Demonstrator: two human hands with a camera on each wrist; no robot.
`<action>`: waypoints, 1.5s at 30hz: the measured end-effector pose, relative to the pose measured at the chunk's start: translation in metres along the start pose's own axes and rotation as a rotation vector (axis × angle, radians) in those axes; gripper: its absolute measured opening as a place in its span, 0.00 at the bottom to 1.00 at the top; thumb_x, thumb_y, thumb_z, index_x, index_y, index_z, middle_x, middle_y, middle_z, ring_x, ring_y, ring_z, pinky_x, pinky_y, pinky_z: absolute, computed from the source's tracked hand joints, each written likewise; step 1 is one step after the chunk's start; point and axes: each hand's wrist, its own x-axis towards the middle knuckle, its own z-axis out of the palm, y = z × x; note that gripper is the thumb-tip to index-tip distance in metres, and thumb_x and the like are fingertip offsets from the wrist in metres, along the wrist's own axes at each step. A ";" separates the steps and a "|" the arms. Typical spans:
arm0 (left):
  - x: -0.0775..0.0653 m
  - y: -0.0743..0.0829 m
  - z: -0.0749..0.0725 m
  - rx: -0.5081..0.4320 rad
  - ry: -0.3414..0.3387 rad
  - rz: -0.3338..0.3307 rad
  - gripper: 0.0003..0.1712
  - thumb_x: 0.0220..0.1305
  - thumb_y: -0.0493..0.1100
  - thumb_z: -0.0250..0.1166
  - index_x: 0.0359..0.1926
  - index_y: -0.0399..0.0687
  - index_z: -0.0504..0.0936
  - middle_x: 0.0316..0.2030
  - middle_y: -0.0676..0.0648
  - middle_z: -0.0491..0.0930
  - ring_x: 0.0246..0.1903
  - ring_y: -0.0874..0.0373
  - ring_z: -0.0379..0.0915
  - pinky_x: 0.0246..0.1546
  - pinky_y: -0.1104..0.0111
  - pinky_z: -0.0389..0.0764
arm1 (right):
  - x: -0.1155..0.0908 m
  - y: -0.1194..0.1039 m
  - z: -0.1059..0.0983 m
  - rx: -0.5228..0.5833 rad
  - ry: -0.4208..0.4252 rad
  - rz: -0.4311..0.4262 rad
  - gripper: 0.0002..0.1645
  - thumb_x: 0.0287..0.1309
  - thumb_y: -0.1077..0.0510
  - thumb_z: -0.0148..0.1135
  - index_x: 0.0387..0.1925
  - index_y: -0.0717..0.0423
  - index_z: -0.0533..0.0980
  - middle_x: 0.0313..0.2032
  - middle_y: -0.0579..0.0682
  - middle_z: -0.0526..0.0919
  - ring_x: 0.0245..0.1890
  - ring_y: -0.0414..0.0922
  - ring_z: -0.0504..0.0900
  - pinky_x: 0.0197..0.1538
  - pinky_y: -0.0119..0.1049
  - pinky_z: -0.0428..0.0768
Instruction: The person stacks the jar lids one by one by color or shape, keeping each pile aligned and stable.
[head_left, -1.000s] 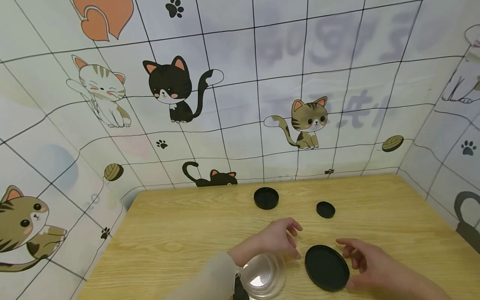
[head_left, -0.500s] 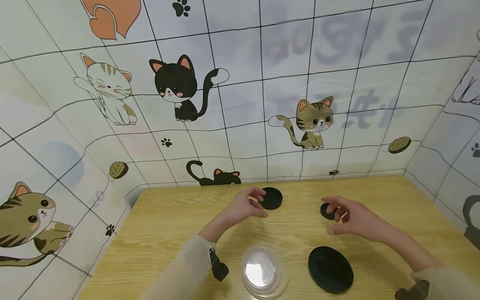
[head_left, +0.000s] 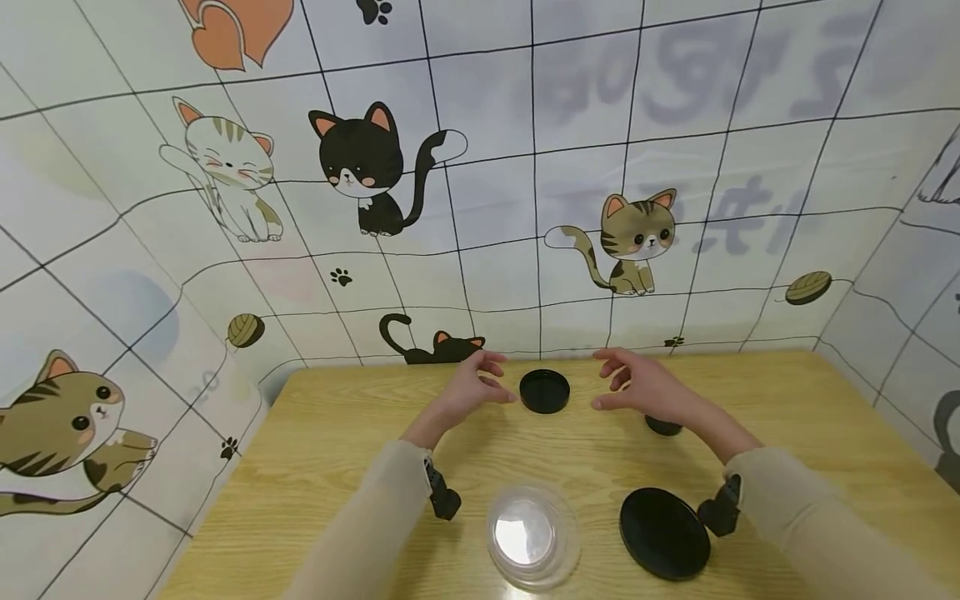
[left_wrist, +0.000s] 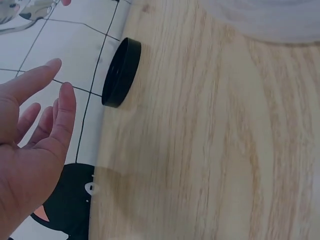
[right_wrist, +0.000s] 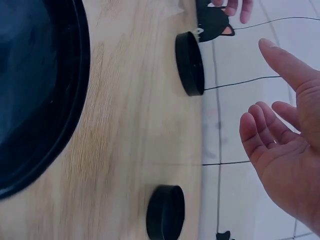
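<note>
A round black lid (head_left: 544, 392) with a raised rim lies near the back edge of the wooden table. To its left my left hand (head_left: 465, 390) hovers with fingers loosely bent, holding nothing. On the lid's other side is my right hand (head_left: 647, 387), also holding nothing, thumb and fingers spread apart. Both hands face the lid from a short distance. A smaller black lid (head_left: 663, 426) sits below my right hand, partly covered by it in the head view; the right wrist view shows this small lid (right_wrist: 165, 212) fully apart from the hand.
Nearer the front lie a large black lid (head_left: 664, 533) and, left of it, clear plastic round pieces (head_left: 525, 537) stacked together. A cat-print cloth wall (head_left: 495, 208) rises behind the table (head_left: 360, 417). Each wrist carries a small black camera (head_left: 444, 498).
Both hands have moved from beside the large black lid to the back of the table, one on each side of the medium black lid. The lids stay in place.
</note>
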 end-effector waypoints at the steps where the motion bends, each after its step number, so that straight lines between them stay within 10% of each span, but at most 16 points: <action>1: 0.001 -0.001 -0.001 0.004 -0.003 -0.005 0.36 0.59 0.32 0.75 0.67 0.43 0.72 0.57 0.31 0.68 0.45 0.49 0.76 0.51 0.49 0.78 | 0.004 0.001 0.003 0.014 -0.012 0.007 0.48 0.57 0.52 0.78 0.71 0.66 0.64 0.51 0.60 0.76 0.46 0.52 0.78 0.40 0.41 0.80; 11: 0.011 -0.017 0.005 0.001 -0.018 -0.055 0.40 0.58 0.30 0.74 0.70 0.38 0.67 0.55 0.37 0.69 0.45 0.50 0.76 0.45 0.63 0.80 | 0.030 0.018 0.031 0.080 -0.087 0.078 0.52 0.56 0.57 0.78 0.72 0.74 0.59 0.53 0.66 0.74 0.49 0.57 0.79 0.46 0.44 0.81; 45: 0.032 -0.051 0.014 -0.080 -0.028 -0.103 0.37 0.57 0.24 0.72 0.67 0.35 0.71 0.55 0.40 0.75 0.46 0.54 0.78 0.48 0.65 0.82 | 0.063 0.039 0.063 0.016 -0.066 0.075 0.50 0.49 0.60 0.82 0.67 0.76 0.64 0.52 0.64 0.75 0.52 0.60 0.74 0.57 0.56 0.74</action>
